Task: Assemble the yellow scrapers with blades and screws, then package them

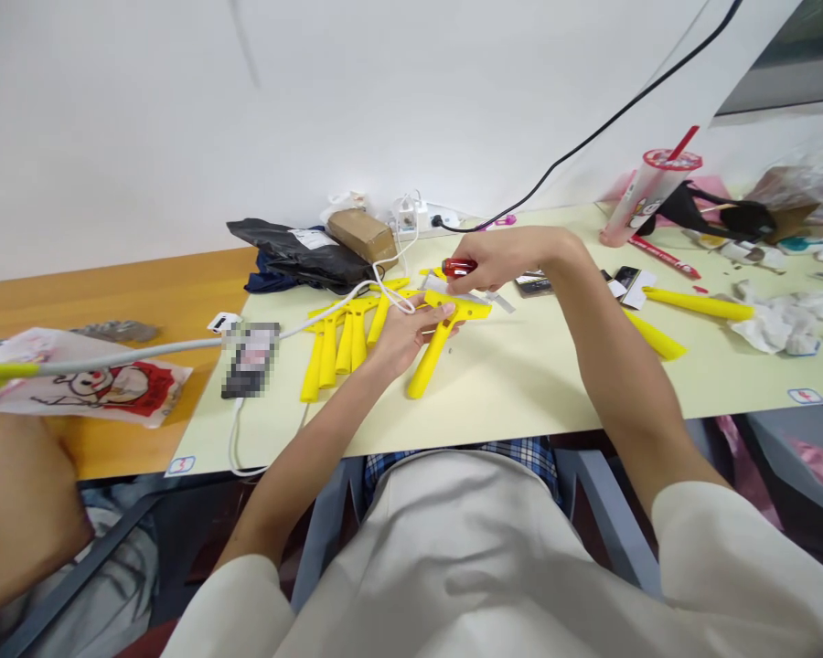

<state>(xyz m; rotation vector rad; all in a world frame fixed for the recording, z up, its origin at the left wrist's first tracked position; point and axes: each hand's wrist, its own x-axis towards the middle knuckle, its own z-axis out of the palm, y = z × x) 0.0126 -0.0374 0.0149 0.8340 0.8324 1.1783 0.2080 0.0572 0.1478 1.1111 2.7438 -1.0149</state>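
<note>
The person's left hand [408, 334] grasps a yellow plastic T-shaped piece [428, 367] by its broad head, the fingers closed around the part just below the crossbar. The piece is near the middle of the bench [521, 402], in front of the person, its round handle slanting toward the near edge; whether the handle end touches the pale yellow top is hard to tell. The right hand [488, 262] is clenched around a red-handled tool [459, 267], perhaps a screwdriver, just above the head of that piece; the tool's tip is hidden.

Just left of the hands lies a group of similar yellow plastic pieces [327, 352], side by side, most handles pointing toward the person. A white cable [347, 297] runs over them. Behind them rest a black plastic bag [315, 263] and a brown cardboard box [363, 236].

To the right, well apart from the hands, lie a yellow tube-shaped handle [700, 303] and crumpled white tissue [772, 324]; behind these stands a tilted clear cup with a red straw [635, 203]. At far left a co-worker's bare arm [31, 493] reaches beneath a white-and-red printed bag [113, 382].
</note>
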